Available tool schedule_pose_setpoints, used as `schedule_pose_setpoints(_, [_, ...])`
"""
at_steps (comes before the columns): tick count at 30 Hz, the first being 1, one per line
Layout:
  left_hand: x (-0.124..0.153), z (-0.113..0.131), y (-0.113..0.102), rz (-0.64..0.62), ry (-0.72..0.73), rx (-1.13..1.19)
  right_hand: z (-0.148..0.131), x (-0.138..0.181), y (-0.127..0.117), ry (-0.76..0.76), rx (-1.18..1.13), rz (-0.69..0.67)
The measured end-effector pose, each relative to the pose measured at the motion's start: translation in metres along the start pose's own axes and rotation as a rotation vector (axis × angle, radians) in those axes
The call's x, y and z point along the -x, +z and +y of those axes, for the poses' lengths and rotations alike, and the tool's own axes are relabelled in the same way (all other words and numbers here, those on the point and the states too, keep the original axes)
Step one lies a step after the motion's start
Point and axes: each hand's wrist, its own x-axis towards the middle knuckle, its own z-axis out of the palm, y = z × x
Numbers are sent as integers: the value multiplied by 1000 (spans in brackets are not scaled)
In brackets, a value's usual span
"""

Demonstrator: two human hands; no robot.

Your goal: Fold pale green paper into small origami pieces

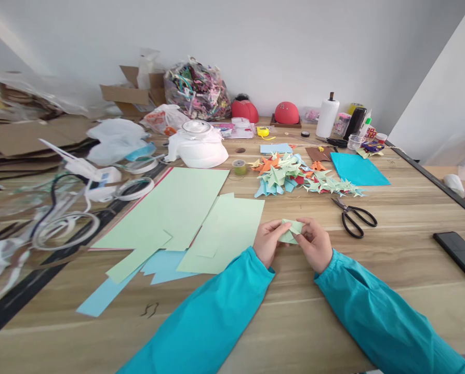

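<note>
Between my two hands is a small folded piece of light green paper [290, 232], creased across its middle. My left hand [269, 240] pinches its left side with the thumb on top. My right hand [315, 242] grips the right side, thumb pressed on the lower edge. Beyond them lies a pile of folded paper cranes [282, 174] in green, orange, blue and red. Black-handled scissors [355, 215] rest open to the right of my right hand. Large light green sheets [170, 202] and blue strips [109, 292] spread out to the left.
A turquoise sheet [360, 168] lies behind the scissors, and a phone [460, 257] at the right edge. A thread spool [239, 167] stands near the cranes. Tape rolls and cables [66, 228] clutter the left. Bags, boxes and red domes [287, 112] line the wall.
</note>
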Motion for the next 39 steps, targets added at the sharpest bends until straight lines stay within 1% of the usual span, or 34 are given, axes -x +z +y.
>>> schedule_pose_setpoints(5, [0, 0, 0, -5, 6, -10, -3, 0, -1, 32, 25, -32])
schedule_pose_setpoints(10, [0, -4, -3, -111, 42, -149, -6, 1, -2, 71, 70, -30])
schedule_pose_setpoints(12, [0, -5, -4, -125, 48, -177, -6, 1, -2, 88, 69, -30])
schedule_pose_setpoints(17, [-1, -6, -4, -122, 20, -106, -6, 3, -2, 93, 34, -31])
schedule_pose_setpoints(22, [-2, -7, -4, -62, -5, -58, -7, 4, -2, 30, 42, -52])
schedule_pose_setpoints(29, [0, -5, -3, -74, 34, -168, -14, 5, -4, -124, 255, 16])
schedule_pose_setpoints(31, [0, -4, -3, -80, 50, -200, -14, 5, -3, -136, 279, 31])
schedule_pose_setpoints(34, [0, -4, -3, -74, 37, -181, -11, 5, -2, -82, 237, 27])
schedule_pose_setpoints(39, [0, -2, -1, -32, -10, -28, -9, 3, -2, 0, 37, -56])
